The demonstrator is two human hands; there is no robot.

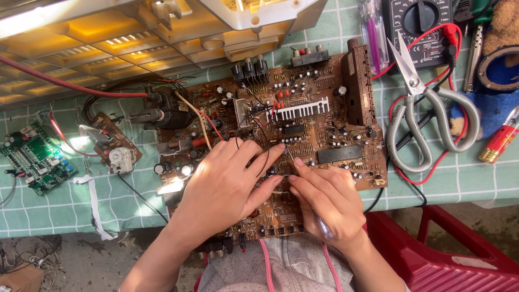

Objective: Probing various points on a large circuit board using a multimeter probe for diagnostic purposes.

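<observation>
Green checked cloth covers the tabletop (476, 178), and the brown circuit board (303, 135) lies right under my fingers. My left hand (227, 186) presses flat on it, fingers spread and holding nothing; my right hand (327, 203) pinches a thin probe (289, 157), tip on the board between both hands. I judge I'm probing a joint; keeping that tip steady comes next.

An electronics repair workshop: bare circuit boards (303, 124) lie on a counter (476, 178) under a checked green cloth, with a multimeter (419, 27), scissors (427, 113) and screwdrivers (370, 30) close by
</observation>
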